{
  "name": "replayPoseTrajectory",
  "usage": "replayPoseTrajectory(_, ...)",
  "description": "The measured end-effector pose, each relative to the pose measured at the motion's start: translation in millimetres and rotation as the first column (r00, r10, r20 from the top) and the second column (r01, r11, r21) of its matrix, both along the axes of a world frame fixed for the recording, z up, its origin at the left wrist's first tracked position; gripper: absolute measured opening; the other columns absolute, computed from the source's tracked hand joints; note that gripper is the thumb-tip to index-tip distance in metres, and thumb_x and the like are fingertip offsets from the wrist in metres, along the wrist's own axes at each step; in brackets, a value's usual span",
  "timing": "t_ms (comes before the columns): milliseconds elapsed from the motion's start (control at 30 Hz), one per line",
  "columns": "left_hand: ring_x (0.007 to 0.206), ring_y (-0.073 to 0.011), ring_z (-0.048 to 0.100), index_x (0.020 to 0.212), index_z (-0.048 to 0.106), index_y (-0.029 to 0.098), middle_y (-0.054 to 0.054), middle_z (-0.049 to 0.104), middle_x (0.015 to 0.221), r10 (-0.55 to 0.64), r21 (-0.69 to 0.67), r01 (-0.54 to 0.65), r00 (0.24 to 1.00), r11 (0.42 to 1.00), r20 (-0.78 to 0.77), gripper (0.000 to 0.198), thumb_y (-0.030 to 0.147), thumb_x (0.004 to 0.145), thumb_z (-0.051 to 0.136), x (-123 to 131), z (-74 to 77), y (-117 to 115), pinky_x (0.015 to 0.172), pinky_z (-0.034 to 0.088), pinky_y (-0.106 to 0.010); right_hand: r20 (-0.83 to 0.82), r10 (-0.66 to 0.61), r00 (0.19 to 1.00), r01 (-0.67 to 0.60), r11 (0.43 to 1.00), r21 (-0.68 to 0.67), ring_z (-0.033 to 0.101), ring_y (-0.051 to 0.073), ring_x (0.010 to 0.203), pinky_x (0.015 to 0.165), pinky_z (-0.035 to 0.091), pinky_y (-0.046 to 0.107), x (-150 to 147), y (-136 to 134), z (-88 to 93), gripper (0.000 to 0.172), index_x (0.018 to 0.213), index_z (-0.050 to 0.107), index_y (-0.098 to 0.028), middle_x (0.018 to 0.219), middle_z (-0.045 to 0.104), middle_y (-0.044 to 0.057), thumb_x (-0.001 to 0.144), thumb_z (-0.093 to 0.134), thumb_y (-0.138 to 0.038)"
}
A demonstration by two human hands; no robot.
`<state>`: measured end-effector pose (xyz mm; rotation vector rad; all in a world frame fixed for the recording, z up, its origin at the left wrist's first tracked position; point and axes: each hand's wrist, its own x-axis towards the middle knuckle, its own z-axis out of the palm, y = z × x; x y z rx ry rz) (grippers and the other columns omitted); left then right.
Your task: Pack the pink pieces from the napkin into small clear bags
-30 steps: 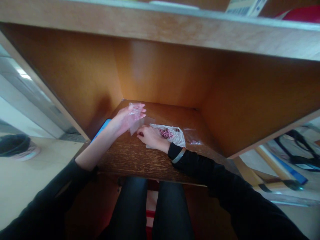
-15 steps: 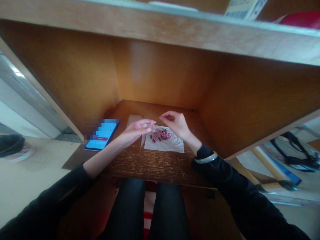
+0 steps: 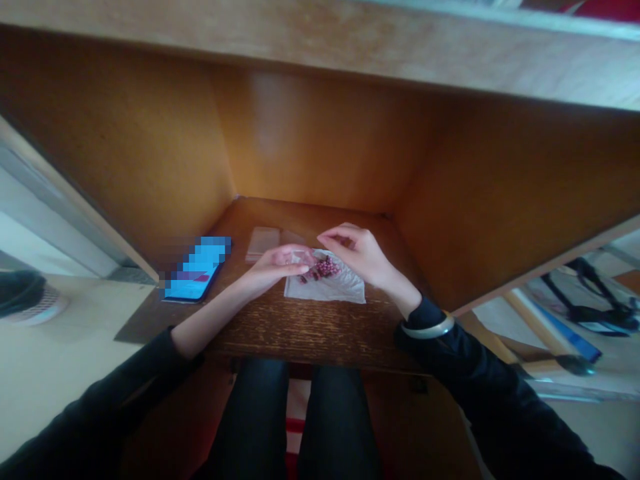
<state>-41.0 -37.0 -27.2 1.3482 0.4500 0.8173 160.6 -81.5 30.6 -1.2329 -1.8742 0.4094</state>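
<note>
Left hand (image 3: 277, 267) curled, pinching what looks like a clear plastic bag (image 3: 303, 257) over the edge of the white paper sheet (image 3: 325, 290); right hand (image 3: 357, 253) raised just above the pile, fingers bunched, cannot tell if they hold anything; pink beads (image 3: 326, 268) heaped on the sheet, on the desk (image 3: 300, 327); best keep the pinch light and low, so nothing rolls off; phone (image 3: 197, 277) and flat plastic sleeve (image 3: 263, 243) lie left of the sheet.

Wooden desk carrel: pale shelf board (image 3: 320, 47) overhead, orange-brown back panel (image 3: 310, 133) & side panels, dark wood-grain top (image 3: 300, 340). Beige floor (image 3: 50, 373) w/ dark-rimmed bin (image 3: 30, 303) at L.
</note>
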Motion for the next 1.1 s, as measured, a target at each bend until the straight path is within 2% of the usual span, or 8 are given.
replayPoseTrajectory(100,0.092,-0.0185,0.068,0.105,0.068,0.018,-0.006,0.073,0.100,-0.011,-0.020,0.011,1.000,1.000,-0.007,0.038,0.023,0.069,0.080,0,-0.9,1,0.084,0.052,-0.035,0.025,-0.082,0.996,0.082,0.997,-0.008,0.063,0.017,0.078,0.072,0.048,0.032,28,7,-4.4,0.021,0.092,0.073,-0.017,0.093,0.071,0.007,0.086,0.058,-0.031)
replayPoseTrajectory(167,0.095,-0.0186,0.067,0.105,0.068,0.017,-0.007,0.073,0.102,-0.028,-0.051,0.028,1.000,0.998,0.007,0.039,0.023,0.069,0.081,0,-2.2,2,0.086,0.051,-0.034,0.134,-0.128,0.983,0.140,0.986,-0.088,0.064,0.017,0.074,0.071,0.049,0.033,49,10,-12.2,0.021,0.091,0.074,-0.017,0.088,0.072,0.007,0.082,0.060,-0.030)
replayPoseTrajectory(267,0.099,-0.0187,0.067,0.107,0.067,0.016,-0.009,0.073,0.106,-0.054,-0.098,0.058,0.998,0.994,0.044,0.042,0.024,0.068,0.082,1,-4.3,4,0.088,0.050,-0.032,0.282,-0.080,0.956,0.147,0.963,-0.226,0.064,0.017,0.073,0.069,0.049,0.032,74,11,-30.1,0.021,0.090,0.075,-0.016,0.084,0.072,0.008,0.079,0.063,-0.030)
replayPoseTrajectory(400,0.102,-0.0202,0.066,0.108,0.067,0.016,-0.011,0.072,0.108,-0.087,-0.133,0.093,0.995,0.987,0.048,0.044,0.025,0.068,0.082,0,-6.8,6,0.087,0.050,-0.032,0.347,-0.117,0.931,0.204,0.952,-0.227,0.064,0.018,0.076,0.071,0.049,0.033,86,11,-53.4,0.024,0.092,0.076,-0.018,0.090,0.070,0.009,0.082,0.061,-0.033)
replayPoseTrajectory(533,0.104,-0.0207,0.065,0.110,0.066,0.016,-0.010,0.071,0.108,-0.107,-0.145,0.112,0.993,0.983,0.039,0.046,0.021,0.067,0.081,0,-8.7,7,0.084,0.052,-0.031,0.372,-0.116,0.921,0.205,0.956,-0.208,0.064,0.017,0.075,0.070,0.049,0.032,83,16,-62.9,0.023,0.092,0.077,-0.018,0.092,0.069,0.009,0.081,0.060,-0.030)
replayPoseTrajectory(733,0.102,-0.0204,0.066,0.111,0.065,0.017,-0.010,0.071,0.107,-0.117,-0.107,0.118,0.993,0.987,0.021,0.045,0.020,0.069,0.080,0,-10.5,8,0.081,0.053,-0.031,0.388,-0.127,0.913,0.200,0.967,-0.156,0.064,0.017,0.072,0.068,0.048,0.032,79,20,-58.0,0.023,0.083,0.077,-0.014,0.083,0.071,0.010,0.079,0.054,-0.018)
replayPoseTrajectory(900,0.095,-0.0196,0.067,0.111,0.065,0.018,-0.009,0.071,0.106,-0.115,-0.076,0.117,0.993,0.990,0.019,0.048,0.023,0.066,0.081,2,-10.7,7,0.078,0.053,-0.031,0.383,-0.233,0.894,0.285,0.955,-0.085,0.063,0.017,0.071,0.068,0.047,0.032,64,13,-42.2,0.023,0.085,0.077,-0.016,0.088,0.072,0.009,0.083,0.055,-0.022)
replayPoseTrajectory(1100,0.097,-0.0176,0.065,0.108,0.065,0.019,-0.006,0.071,0.103,-0.088,-0.042,0.088,0.996,0.995,0.008,0.047,0.021,0.065,0.083,2,-8.4,4,0.083,0.052,-0.031,0.149,-0.119,0.982,0.115,0.993,0.033,0.063,0.016,0.075,0.067,0.046,0.030,11,-7,-7.1,0.021,0.093,0.075,-0.019,0.090,0.071,0.006,0.087,0.058,-0.030)
